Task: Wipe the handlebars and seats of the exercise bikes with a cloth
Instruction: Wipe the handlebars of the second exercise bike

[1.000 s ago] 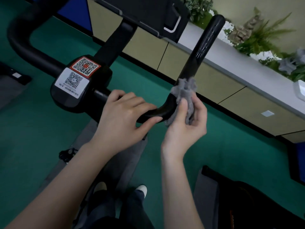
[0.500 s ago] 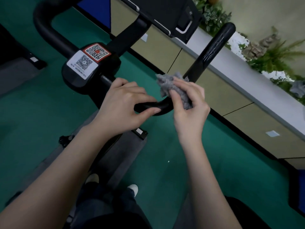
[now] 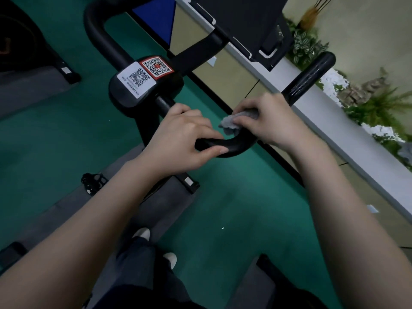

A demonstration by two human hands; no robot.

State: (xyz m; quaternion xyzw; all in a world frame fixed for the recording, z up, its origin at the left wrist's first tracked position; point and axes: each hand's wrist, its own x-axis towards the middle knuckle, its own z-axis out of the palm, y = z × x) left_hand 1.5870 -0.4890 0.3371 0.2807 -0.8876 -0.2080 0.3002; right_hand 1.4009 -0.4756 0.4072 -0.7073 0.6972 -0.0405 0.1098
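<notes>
Pinching a crumpled grey cloth (image 3: 233, 124) between curled fingers (image 3: 247, 109) and thumb: right hand (image 3: 276, 123), knuckles up, pressing the cloth onto the black handlebar (image 3: 234, 145) just above its right bend. Cloth bunched, one tuft poking out toward the other hand, remainder hidden under the palm.

Gripping the bar just beside the cloth: left hand (image 3: 178, 139), fingers curled over the top, thumb laid along the near side of the bend. Contact between left fingertips and cloth: cannot tell.

Outward along the bar:
- right horn (image 3: 310, 74), glossy black, rising up-right from under the right hand to a rounded end;
- left horn (image 3: 98, 34), curving up at top left;
- centre housing (image 3: 131, 101), black, bearing a white QR label (image 3: 137, 79) and a red QR label (image 3: 156, 66) side by side;
- dark stem leading up to a black tablet holder (image 3: 245, 21), tilted.

Below the bar:
- black pedal (image 3: 92, 181);
- grey mat (image 3: 44, 215) under the bike, lying on green floor (image 3: 223, 208);
- two pale shoe tips (image 3: 141, 234) and dark trousers (image 3: 142, 264) at bottom centre.

Right side: low wall of beige panels (image 3: 236, 85), capped by a white ledge (image 3: 356, 141), green plants (image 3: 379, 108) along the top.

Top left: part of another dark machine (image 3: 20, 47), on its own grey mat.
</notes>
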